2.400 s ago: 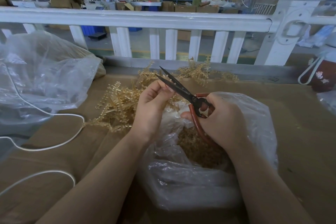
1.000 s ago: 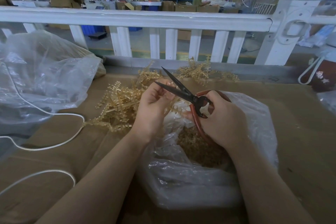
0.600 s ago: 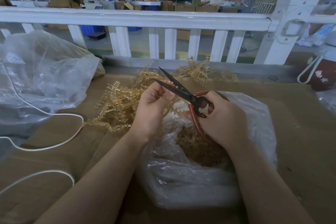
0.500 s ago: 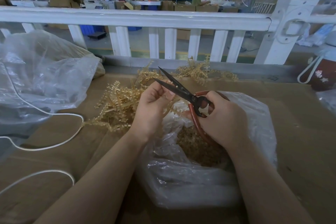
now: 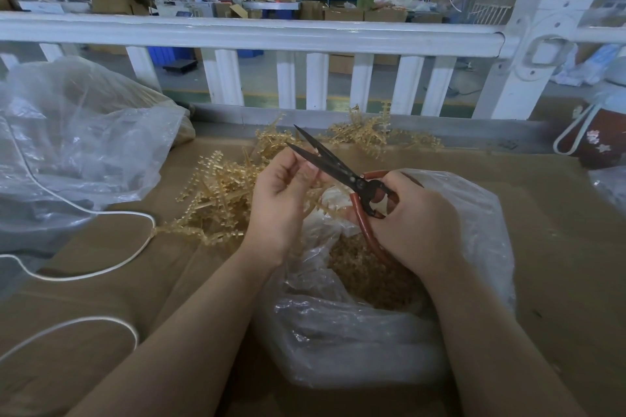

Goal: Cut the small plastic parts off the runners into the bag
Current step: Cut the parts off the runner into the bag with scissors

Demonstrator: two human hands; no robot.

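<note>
Translucent amber runner (image 5: 313, 203) pinched beside black steel scissors (image 5: 333, 164), blades parted.

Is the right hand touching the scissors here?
Touching. The head view shows the right hand with its fingers curled through and around the red handles of the scissors.

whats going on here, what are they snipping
A person is trimming small amber plastic parts off molded runners. The right hand grips red-handled scissors, blades parted, while the left hand pinches a runner strip up to the blades. Both hands work above an open clear bag that already holds a heap of cut parts. A pile of runners lies on the cardboard-covered table behind the left hand.
</note>
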